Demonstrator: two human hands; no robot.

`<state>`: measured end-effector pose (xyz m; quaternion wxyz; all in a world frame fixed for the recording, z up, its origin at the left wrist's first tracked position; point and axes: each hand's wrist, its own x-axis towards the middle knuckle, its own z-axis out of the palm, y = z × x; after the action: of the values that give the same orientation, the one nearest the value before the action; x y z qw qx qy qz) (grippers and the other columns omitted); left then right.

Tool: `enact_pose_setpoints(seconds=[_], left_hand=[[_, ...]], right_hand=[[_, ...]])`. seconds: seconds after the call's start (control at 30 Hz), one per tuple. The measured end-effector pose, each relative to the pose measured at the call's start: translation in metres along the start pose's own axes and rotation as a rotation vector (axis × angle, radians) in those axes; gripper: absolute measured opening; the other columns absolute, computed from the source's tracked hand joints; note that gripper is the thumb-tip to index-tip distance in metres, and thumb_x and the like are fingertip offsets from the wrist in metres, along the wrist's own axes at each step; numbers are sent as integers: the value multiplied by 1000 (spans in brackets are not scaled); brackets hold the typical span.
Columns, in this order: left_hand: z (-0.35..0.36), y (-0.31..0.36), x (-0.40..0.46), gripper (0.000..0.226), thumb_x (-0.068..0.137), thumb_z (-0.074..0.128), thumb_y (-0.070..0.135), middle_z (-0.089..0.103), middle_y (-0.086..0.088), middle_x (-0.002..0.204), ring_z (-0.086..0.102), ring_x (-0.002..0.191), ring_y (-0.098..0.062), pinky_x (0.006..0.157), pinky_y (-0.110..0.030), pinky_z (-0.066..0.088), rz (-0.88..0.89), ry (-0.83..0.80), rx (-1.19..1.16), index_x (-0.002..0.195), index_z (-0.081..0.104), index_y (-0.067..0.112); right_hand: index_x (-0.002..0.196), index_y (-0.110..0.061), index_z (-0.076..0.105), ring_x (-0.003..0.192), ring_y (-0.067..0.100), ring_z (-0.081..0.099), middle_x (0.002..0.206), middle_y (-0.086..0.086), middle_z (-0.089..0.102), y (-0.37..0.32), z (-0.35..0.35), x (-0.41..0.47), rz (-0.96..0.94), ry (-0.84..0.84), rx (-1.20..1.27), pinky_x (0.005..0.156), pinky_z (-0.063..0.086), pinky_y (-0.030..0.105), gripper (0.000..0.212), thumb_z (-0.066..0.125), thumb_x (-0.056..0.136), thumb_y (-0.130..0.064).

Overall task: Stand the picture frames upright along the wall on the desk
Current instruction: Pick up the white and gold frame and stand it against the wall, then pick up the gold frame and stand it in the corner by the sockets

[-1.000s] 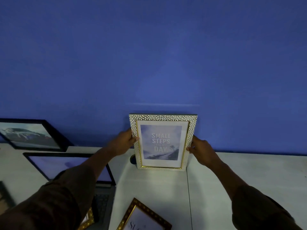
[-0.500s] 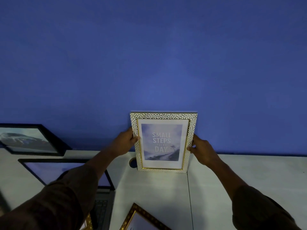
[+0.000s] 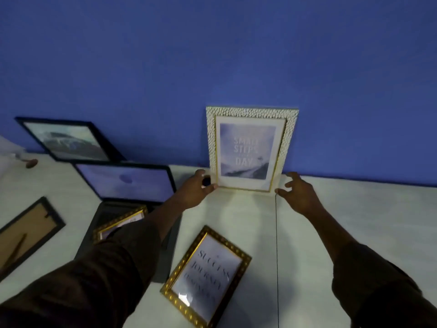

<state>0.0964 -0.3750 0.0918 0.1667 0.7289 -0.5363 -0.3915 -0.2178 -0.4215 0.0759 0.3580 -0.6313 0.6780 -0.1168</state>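
A white-and-gold speckled frame (image 3: 250, 147) reading "SMALL STEPS ... DAY" stands upright on the white desk (image 3: 343, 221), leaning against the blue wall (image 3: 212, 55). My left hand (image 3: 195, 191) is at its lower left corner, thumb touching the frame's edge. My right hand (image 3: 296, 192) hovers just off its lower right corner, fingers spread, holding nothing. A gold frame (image 3: 208, 275) with "SUCCESS JOURNEY" text lies flat on the desk in front. A black frame (image 3: 68, 139) with a car picture leans on the wall at the left.
An open laptop (image 3: 125, 183) sits left of the standing frame, with a small gold frame (image 3: 120, 222) lying on its keyboard. A black frame (image 3: 26, 233) lies face down at the left edge. A cable hole in the desk shows beside my left hand.
Both hands slid down from the frame's sides to its bottom corners, and the right hand let go. The frame now rests against the wall. The view tilted down and left.
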Motion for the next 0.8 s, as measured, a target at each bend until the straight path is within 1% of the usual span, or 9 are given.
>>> enact_pose_setpoints(seconds=[0.17,0.27,0.33,0.43,0.5,0.6,0.63,0.73,0.8], left_hand=[[29,-57,-57,79,91,69,41,44,-16,154,46,139,-28,111,-36,41,-121,-105,-24,152,33,7],[45,-94,-84,82,91,66,48,45,-17,153,49,136,-29,104,-33,45,-191,-161,22,153,31,8],[51,-115,-97,83,91,64,51,45,-17,153,50,135,-31,102,-33,47,-235,-204,51,153,31,9],[55,-142,-109,82,91,63,52,44,-17,155,48,137,-32,108,-40,45,-275,-232,75,153,31,8],[58,-153,-116,79,93,62,50,43,-16,155,48,137,-32,109,-41,43,-296,-250,37,153,31,9],[62,-163,-125,71,95,61,47,48,-16,150,51,132,-32,101,-37,44,-260,-269,38,150,37,8],[62,-167,-127,67,95,60,46,51,-15,146,53,129,-31,96,-35,45,-237,-274,46,147,41,7],[60,-173,-130,53,96,59,44,62,-10,130,62,114,-29,89,-36,50,-193,-295,16,134,51,9],[59,-177,-130,44,95,58,45,68,-7,120,66,102,-25,88,-41,56,-185,-322,-35,124,59,12]], right_hand=[[144,-13,45,114,32,64,128,14,68,11,34,-60,71,-112,35,96,50,37,69,75,88,-38],[139,-15,50,95,22,61,116,11,72,20,62,-99,110,-195,35,85,46,28,62,75,88,-39],[134,-17,55,94,20,62,112,9,72,27,83,-123,154,-242,34,82,46,28,57,76,86,-40],[123,-19,62,98,23,68,109,10,72,33,116,-156,234,-285,38,81,53,31,49,78,83,-42],[116,-17,65,92,22,71,102,11,74,32,136,-176,285,-290,57,79,53,30,42,78,83,-40],[106,-14,68,76,17,72,93,11,76,25,166,-201,349,-286,98,63,51,25,33,78,85,-36],[104,-12,68,76,18,73,94,11,75,20,178,-209,370,-280,117,63,52,26,31,77,86,-35],[102,-8,66,93,27,71,98,12,74,7,213,-225,431,-212,131,85,58,43,28,71,88,-32],[106,-10,64,98,29,70,101,10,73,3,233,-233,498,-100,199,90,57,47,31,69,88,-35]])
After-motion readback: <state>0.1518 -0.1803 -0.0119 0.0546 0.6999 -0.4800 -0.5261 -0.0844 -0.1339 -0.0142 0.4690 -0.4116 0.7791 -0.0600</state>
